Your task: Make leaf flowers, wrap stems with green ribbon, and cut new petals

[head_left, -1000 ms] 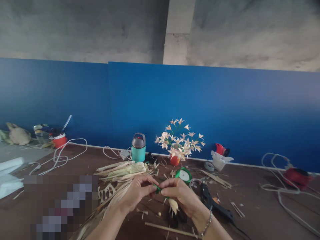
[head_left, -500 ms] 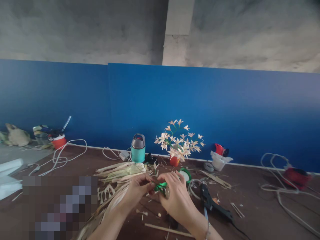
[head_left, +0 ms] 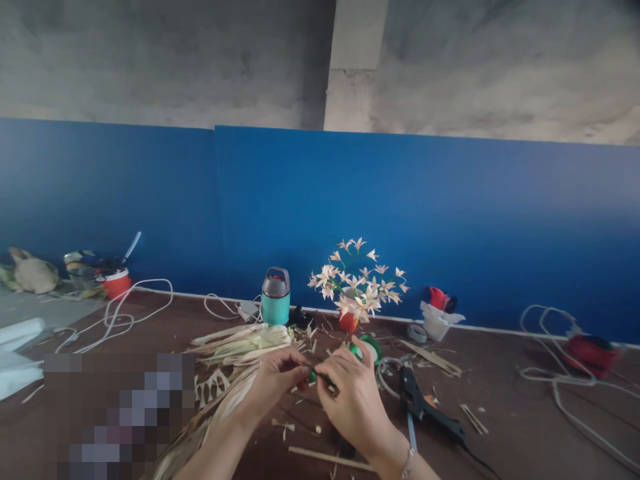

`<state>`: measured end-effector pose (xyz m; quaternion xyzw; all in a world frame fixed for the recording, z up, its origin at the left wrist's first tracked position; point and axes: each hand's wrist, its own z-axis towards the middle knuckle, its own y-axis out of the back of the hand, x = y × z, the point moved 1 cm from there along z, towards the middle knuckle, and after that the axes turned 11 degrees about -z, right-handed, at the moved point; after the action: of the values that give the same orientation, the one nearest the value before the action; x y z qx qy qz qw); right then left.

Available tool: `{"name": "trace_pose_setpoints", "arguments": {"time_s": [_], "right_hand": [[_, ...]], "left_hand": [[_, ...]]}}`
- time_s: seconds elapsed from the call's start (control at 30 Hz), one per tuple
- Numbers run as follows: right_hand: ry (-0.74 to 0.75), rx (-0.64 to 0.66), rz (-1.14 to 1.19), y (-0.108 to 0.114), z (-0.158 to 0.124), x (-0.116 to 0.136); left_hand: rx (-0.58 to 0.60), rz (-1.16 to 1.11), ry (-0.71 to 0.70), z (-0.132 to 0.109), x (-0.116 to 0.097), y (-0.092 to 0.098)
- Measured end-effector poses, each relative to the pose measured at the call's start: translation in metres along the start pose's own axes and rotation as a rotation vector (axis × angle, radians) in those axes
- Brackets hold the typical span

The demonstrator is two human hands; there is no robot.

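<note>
My left hand (head_left: 281, 375) is closed in a pinch, with a thin dark green stem (head_left: 324, 377) between its fingertips. The other end of the stem runs into my right hand (head_left: 353, 393), whose thumb and forefinger press on it. A bit of bright green (head_left: 312, 375) shows beside the left fingertips; part of it is hidden. Just behind the right hand lies a roll of green tape (head_left: 376, 347) with a white core. Long dried husk strips (head_left: 240, 343) are heaped by my left hand. Farther back, pale husk flowers (head_left: 370, 300) on green stems stand in an orange pot (head_left: 349, 323).
A black glue gun (head_left: 430, 408) lies to the right, its cord trailing forward. A teal flask (head_left: 276, 308) stands near the blue partition (head_left: 280, 200). White cables (head_left: 120, 320) loop at both sides. Offcuts litter the brown table (head_left: 500, 373), with a lined white tub (head_left: 436, 324) behind.
The green piece between my hands has gone from a looped, bunched look to a thin straight line. My right hand has turned slightly, and its fingers are drawn closer together.
</note>
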<state>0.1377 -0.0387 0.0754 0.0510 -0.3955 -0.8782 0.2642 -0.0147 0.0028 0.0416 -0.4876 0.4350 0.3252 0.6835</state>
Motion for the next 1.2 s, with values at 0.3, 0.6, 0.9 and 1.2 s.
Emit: {"name": "trace_pose_setpoints", "arguments": {"time_s": [0.3, 0.6, 0.9, 1.2], "right_hand": [[-0.306, 0.248, 0.361, -0.006, 0.001, -0.010], [-0.281, 0.237, 0.390, 0.000, 0.004, -0.009], [-0.152, 0.129, 0.158, 0.004, 0.003, -0.007], [-0.186, 0.060, 0.176, 0.004, 0.003, -0.007]], "left_hand": [[0.075, 0.063, -0.020, -0.003, -0.012, -0.002], [0.089, -0.022, 0.053, -0.001, -0.002, 0.004], [0.010, -0.019, -0.021, -0.002, -0.005, -0.005], [-0.040, -0.178, -0.026, -0.002, 0.008, -0.003]]}}
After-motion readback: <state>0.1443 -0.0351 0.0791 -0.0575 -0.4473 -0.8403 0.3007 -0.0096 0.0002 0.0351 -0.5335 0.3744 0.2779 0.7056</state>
